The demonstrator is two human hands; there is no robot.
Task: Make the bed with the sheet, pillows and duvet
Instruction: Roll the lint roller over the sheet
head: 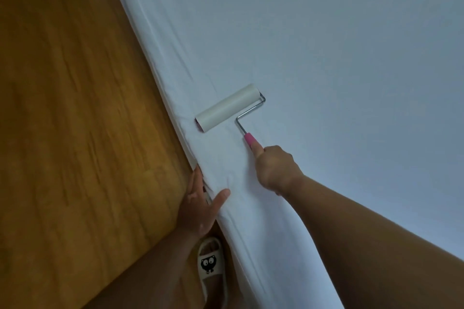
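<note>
Two grips busy: right grip (276, 170) curled round the pink handle of the lint roller (229, 108), left grip (198, 204) flat, thumb pressing the sheet (326, 57) at its edge, maybe tensioning it; sheet lies spread over the bed (144, 32), light, soft, creasy, best taken at the hem.

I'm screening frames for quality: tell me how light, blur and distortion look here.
Head view: dim, even light, bluish cast on the white sheet, no glare, soft shadows; wooden floor smeared by motion blur; lint roller and right hand fairly sharp; wide-angle lens bows the sheet's edge slightly.
</note>
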